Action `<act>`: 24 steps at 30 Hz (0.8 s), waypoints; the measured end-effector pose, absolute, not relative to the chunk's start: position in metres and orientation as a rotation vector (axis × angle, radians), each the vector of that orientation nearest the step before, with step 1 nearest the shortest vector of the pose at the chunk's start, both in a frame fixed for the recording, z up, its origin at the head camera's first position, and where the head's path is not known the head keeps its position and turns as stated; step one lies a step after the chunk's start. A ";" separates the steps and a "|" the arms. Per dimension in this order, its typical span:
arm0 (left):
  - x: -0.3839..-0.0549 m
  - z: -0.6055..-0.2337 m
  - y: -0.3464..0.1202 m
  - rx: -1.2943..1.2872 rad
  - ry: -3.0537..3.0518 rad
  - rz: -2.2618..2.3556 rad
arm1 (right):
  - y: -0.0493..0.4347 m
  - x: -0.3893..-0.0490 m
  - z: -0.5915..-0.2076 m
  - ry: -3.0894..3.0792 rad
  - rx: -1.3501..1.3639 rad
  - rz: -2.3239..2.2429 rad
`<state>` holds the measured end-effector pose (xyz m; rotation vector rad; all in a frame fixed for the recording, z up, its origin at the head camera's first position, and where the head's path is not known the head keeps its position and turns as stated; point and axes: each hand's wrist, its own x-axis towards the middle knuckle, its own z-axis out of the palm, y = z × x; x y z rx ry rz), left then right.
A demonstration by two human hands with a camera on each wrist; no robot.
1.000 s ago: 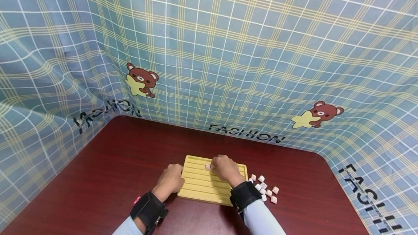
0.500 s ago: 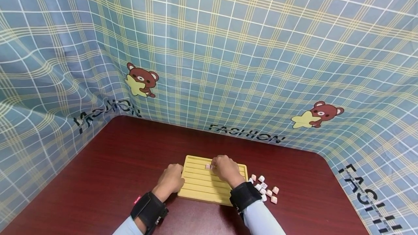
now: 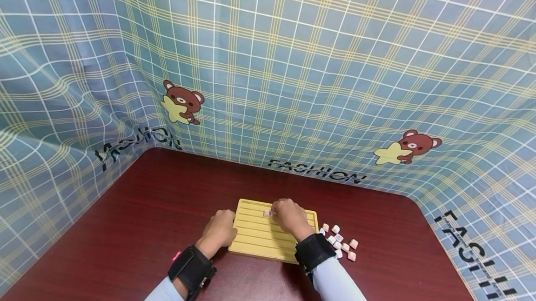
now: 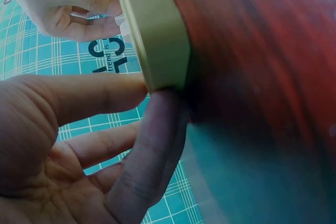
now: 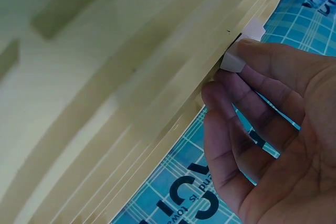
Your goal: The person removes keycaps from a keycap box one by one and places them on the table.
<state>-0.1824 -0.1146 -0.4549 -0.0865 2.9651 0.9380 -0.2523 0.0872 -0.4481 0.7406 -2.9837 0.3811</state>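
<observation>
A yellow grooved tray [image 3: 259, 237] lies on the dark red table. My left hand [image 3: 218, 230] holds its left edge, with the thumb at the rim and the fingers [image 4: 152, 145] against its side in the left wrist view. Over the tray's far part, my right hand [image 3: 290, 217] pinches a small pale keycap [image 5: 233, 62] between thumb and fingers, down at one of the far grooves. Just left of it a pinkish keycap [image 3: 266, 213] sits in the same groove, right beside the held one. The back of the right hand mostly hides the held keycap in the head view.
Several loose white and peach keycaps [image 3: 337, 245] lie scattered on the table [image 3: 167, 208] just right of the tray, by the right wrist. A blue checked cloth [image 3: 268, 82] with bears and lettering encloses the table at the back and both sides.
</observation>
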 end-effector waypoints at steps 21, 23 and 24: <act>-0.183 -0.455 -0.114 -0.082 2.982 0.925 | 0.162 -0.251 -0.438 -2.902 0.547 0.396; -0.183 -0.456 -0.114 -0.091 2.981 0.922 | 0.170 -0.250 -0.438 -2.909 0.521 0.387; -0.183 -0.456 -0.114 -0.094 2.979 0.920 | 0.174 -0.250 -0.438 -2.915 0.503 0.388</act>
